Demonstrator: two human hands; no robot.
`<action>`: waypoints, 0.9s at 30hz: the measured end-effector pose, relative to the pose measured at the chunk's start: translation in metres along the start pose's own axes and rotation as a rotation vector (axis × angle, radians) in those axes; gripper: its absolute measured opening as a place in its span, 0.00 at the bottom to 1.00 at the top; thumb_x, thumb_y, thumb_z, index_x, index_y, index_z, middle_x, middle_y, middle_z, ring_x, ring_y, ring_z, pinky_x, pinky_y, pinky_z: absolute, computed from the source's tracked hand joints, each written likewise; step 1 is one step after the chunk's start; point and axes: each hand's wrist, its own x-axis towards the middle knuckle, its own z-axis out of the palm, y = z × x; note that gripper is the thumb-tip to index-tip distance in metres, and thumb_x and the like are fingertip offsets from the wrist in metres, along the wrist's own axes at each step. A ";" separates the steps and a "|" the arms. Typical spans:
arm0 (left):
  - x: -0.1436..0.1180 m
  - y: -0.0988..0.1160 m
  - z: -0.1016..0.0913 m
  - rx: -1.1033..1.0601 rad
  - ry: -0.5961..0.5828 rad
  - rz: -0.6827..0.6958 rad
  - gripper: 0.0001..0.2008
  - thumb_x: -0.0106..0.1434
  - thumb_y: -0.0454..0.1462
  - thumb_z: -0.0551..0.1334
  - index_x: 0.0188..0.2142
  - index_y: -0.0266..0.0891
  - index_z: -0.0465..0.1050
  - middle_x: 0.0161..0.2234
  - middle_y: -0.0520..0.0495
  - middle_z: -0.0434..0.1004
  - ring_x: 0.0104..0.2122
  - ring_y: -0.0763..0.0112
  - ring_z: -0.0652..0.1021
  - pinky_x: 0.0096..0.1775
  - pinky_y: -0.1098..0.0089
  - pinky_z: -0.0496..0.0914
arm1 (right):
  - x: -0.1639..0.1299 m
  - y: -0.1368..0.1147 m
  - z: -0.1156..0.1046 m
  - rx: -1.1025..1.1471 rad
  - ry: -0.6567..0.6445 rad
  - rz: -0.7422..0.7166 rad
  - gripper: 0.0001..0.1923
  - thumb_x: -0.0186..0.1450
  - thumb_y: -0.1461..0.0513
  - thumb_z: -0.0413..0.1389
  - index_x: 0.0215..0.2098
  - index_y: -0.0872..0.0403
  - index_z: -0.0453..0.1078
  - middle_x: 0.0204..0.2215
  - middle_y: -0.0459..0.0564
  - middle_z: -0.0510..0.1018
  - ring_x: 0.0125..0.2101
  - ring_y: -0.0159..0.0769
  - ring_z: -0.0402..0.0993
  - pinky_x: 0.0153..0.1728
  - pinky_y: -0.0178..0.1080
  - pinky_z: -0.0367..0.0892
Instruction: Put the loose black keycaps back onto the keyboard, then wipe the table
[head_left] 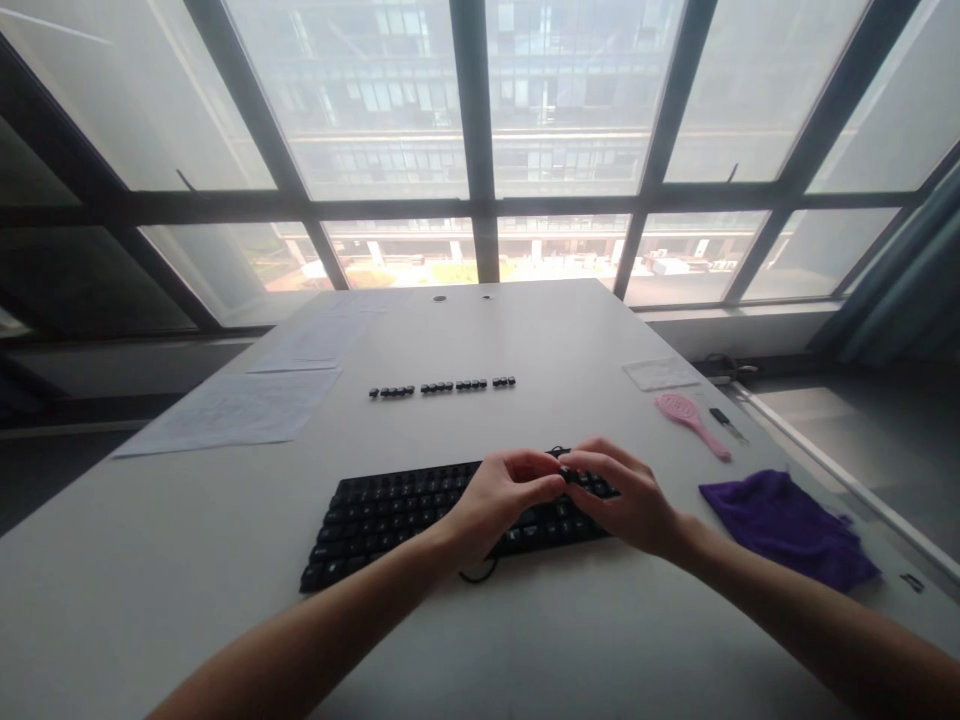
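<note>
White bench (pixel 570 340) below a window. On it: black keyboard (pixel 390 510), near edge; row of loose black keycaps (pixel 442 386), centre; paper sheets (pixel 240 408), left; pink brush (pixel 688 420), small dark tool (pixel 726 420), clear packet (pixel 660 373) and purple cloth (pixel 787 525), right

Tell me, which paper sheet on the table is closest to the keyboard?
The near sheet, left of the keycap row. It lies closer to the keyboard than the far sheet beyond it.
</note>
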 end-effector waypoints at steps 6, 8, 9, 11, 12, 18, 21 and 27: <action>-0.001 -0.014 0.002 -0.099 0.008 0.011 0.19 0.53 0.45 0.75 0.40 0.35 0.81 0.37 0.42 0.84 0.37 0.63 0.81 0.41 0.67 0.75 | -0.010 0.004 0.000 0.028 0.017 0.046 0.17 0.66 0.63 0.62 0.53 0.45 0.72 0.40 0.50 0.78 0.37 0.39 0.77 0.39 0.41 0.75; 0.001 -0.018 0.000 -0.051 0.030 0.026 0.18 0.51 0.44 0.76 0.39 0.35 0.81 0.37 0.42 0.84 0.36 0.63 0.81 0.40 0.66 0.75 | -0.008 0.006 -0.002 0.052 0.033 0.144 0.12 0.65 0.61 0.63 0.48 0.46 0.74 0.39 0.50 0.78 0.36 0.38 0.77 0.39 0.40 0.74; 0.001 -0.020 -0.001 -0.026 0.043 0.044 0.17 0.51 0.43 0.76 0.38 0.36 0.82 0.36 0.43 0.84 0.36 0.64 0.81 0.40 0.66 0.76 | -0.007 0.006 -0.003 0.071 0.031 0.188 0.09 0.65 0.60 0.63 0.45 0.47 0.75 0.39 0.50 0.78 0.36 0.38 0.76 0.39 0.40 0.74; 0.003 -0.021 -0.002 0.041 0.074 0.109 0.15 0.51 0.40 0.76 0.37 0.36 0.81 0.35 0.45 0.84 0.35 0.65 0.81 0.40 0.67 0.76 | -0.005 0.006 -0.004 0.126 -0.006 0.240 0.06 0.66 0.60 0.63 0.42 0.48 0.76 0.38 0.49 0.79 0.36 0.37 0.76 0.39 0.40 0.74; 0.003 -0.021 -0.002 0.085 0.092 0.152 0.13 0.51 0.37 0.75 0.36 0.37 0.81 0.35 0.46 0.84 0.35 0.65 0.81 0.40 0.67 0.75 | -0.005 0.006 -0.004 0.152 -0.033 0.252 0.06 0.66 0.60 0.63 0.42 0.48 0.76 0.37 0.49 0.79 0.35 0.37 0.76 0.39 0.40 0.73; 0.000 -0.019 0.002 0.296 0.141 0.291 0.10 0.52 0.30 0.73 0.35 0.38 0.80 0.33 0.49 0.83 0.34 0.68 0.80 0.40 0.69 0.75 | -0.011 0.007 0.000 0.214 -0.084 0.240 0.05 0.66 0.62 0.63 0.40 0.48 0.76 0.37 0.49 0.79 0.36 0.37 0.76 0.38 0.40 0.72; -0.001 -0.023 0.001 0.208 0.128 0.279 0.11 0.52 0.31 0.74 0.36 0.38 0.79 0.35 0.47 0.83 0.36 0.66 0.81 0.41 0.68 0.76 | -0.013 0.007 0.002 0.207 -0.065 0.242 0.05 0.65 0.63 0.63 0.41 0.48 0.76 0.37 0.49 0.79 0.36 0.37 0.77 0.38 0.40 0.72; 0.001 -0.028 0.000 0.013 0.055 0.247 0.11 0.55 0.36 0.74 0.38 0.37 0.79 0.36 0.45 0.84 0.37 0.64 0.83 0.42 0.66 0.78 | -0.013 0.002 0.006 0.171 0.003 0.228 0.05 0.65 0.63 0.63 0.40 0.49 0.76 0.35 0.48 0.78 0.34 0.36 0.75 0.37 0.39 0.72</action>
